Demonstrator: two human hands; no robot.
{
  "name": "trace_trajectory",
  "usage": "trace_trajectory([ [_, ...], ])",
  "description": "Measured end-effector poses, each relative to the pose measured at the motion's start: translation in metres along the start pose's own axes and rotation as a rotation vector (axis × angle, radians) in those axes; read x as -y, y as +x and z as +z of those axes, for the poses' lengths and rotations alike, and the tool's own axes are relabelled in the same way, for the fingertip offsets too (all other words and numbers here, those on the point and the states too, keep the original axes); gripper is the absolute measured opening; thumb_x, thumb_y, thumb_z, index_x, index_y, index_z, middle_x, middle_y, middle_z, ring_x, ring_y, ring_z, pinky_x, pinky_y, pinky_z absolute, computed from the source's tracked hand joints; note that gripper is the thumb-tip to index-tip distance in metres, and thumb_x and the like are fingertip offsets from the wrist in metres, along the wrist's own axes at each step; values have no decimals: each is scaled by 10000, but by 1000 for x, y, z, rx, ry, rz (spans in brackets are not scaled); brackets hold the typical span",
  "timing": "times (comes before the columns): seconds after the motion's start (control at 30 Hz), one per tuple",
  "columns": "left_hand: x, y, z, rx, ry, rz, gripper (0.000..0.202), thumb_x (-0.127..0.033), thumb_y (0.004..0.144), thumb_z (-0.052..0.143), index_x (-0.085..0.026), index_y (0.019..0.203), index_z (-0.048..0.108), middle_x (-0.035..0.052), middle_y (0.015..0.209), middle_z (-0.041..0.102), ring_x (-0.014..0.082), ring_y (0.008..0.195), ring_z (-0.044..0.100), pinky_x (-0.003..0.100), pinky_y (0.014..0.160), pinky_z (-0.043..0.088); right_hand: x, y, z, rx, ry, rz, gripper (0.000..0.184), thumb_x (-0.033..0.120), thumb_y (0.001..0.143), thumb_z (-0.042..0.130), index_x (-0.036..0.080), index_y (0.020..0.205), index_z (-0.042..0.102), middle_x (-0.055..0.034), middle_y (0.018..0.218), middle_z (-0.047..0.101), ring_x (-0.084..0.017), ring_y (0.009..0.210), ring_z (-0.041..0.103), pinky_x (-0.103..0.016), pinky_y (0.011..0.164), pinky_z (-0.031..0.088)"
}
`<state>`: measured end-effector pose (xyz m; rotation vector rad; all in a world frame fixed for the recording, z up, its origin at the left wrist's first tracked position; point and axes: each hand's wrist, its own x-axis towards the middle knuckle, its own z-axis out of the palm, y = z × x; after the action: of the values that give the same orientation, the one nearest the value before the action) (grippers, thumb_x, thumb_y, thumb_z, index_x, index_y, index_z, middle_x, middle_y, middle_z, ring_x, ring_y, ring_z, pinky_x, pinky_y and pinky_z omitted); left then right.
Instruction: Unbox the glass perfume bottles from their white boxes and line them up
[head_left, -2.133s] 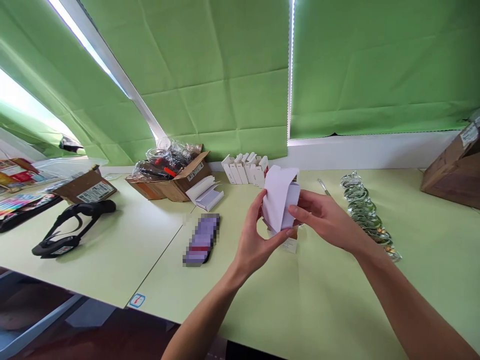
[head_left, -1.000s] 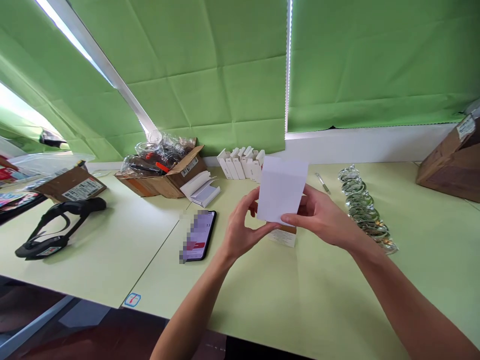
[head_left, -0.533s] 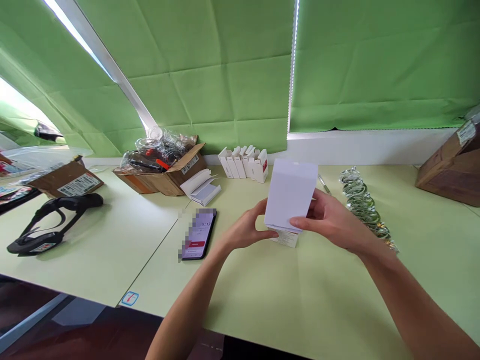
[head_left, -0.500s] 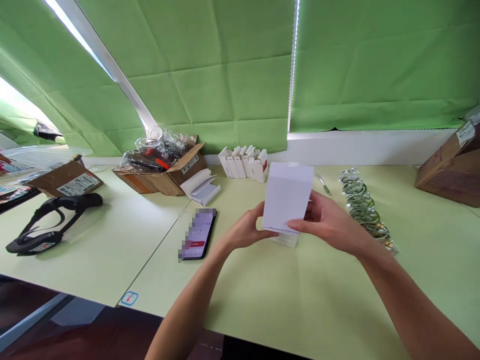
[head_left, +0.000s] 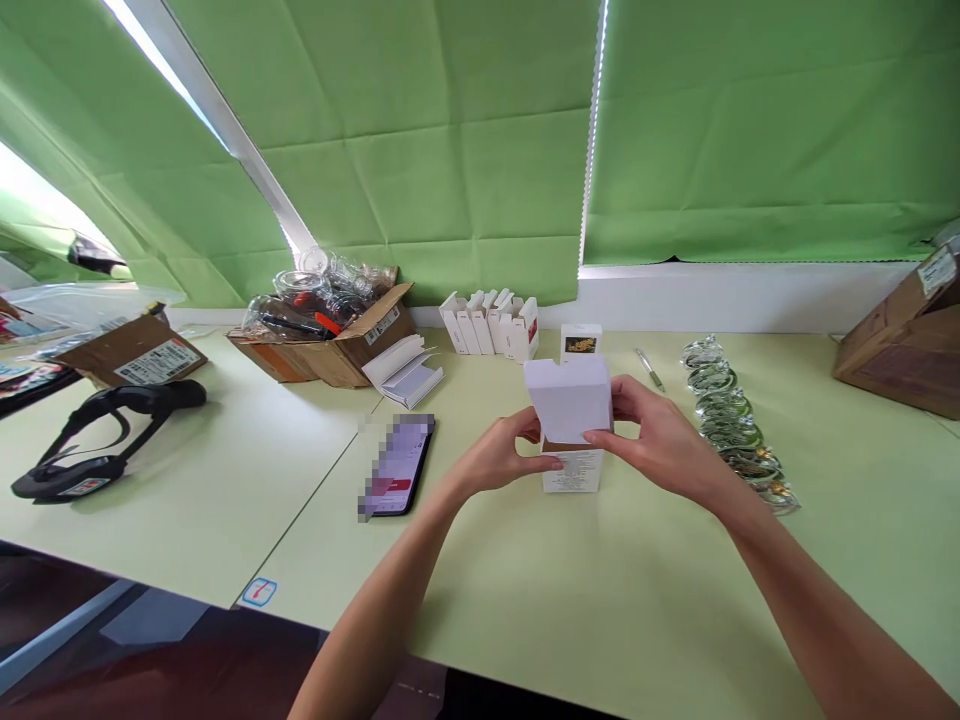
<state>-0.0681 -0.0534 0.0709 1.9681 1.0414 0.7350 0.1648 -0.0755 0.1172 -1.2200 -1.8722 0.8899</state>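
A white paper sleeve (head_left: 568,398) sits over the top of a small printed box (head_left: 572,470) standing on the pale green table (head_left: 600,600). My left hand (head_left: 501,455) pinches the sleeve's lower left corner. My right hand (head_left: 658,440) grips its right side with thumb in front and fingers behind. The box's lower part with small print shows beneath the sleeve. Both hands are closed on the sleeve.
A phone (head_left: 397,466) lies left of my hands. A row of white boxes (head_left: 491,322) and a single box (head_left: 580,343) stand at the back. An open cardboard carton (head_left: 330,345), packaged coils (head_left: 739,430), a pen (head_left: 649,368), a black device (head_left: 97,440) and a brown carton (head_left: 904,340) surround.
The white sleeve, held up flat above the table before, has come down over the standing box. Both hands lowered with it.
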Motion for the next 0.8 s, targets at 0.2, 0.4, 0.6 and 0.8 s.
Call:
trace_trajectory([
  [0.2, 2, 1, 3, 4, -30, -51, 431, -440, 753, 791, -196, 1094, 691, 66, 1074, 749, 242, 959, 681, 376, 879, 546, -8, 3, 8, 86, 71, -54, 348, 324, 842, 693, 261, 1168, 589, -59, 1175, 706, -275, 1099, 676, -479, 920, 579],
  [0.4, 2, 1, 4, 9, -83, -59, 481, -411, 756, 792, -200, 1164, 650, 60, 1082, 744, 227, 957, 691, 353, 869, 554, -8, 6, 9, -33, 234, -35, 452, 421, 808, 756, 234, 1181, 582, -91, 1184, 720, -277, 1083, 689, -473, 918, 580],
  [0.6, 2, 2, 4, 7, -76, -59, 477, -408, 767, 783, -213, 1185, 660, 57, 1107, 746, 233, 960, 689, 374, 878, 564, -14, 11, 14, -15, 393, -35, 510, 471, 746, 806, 235, 1167, 642, -85, 1157, 736, -269, 1025, 709, -463, 894, 586],
  [0.8, 2, 3, 3, 4, -107, -53, 487, -413, 771, 776, -202, 1193, 656, 65, 1122, 743, 240, 967, 691, 377, 873, 567, -19, 11, 16, -52, 213, -11, 463, 441, 768, 787, 220, 1153, 655, -84, 1176, 722, -266, 1049, 684, -469, 943, 550],
])
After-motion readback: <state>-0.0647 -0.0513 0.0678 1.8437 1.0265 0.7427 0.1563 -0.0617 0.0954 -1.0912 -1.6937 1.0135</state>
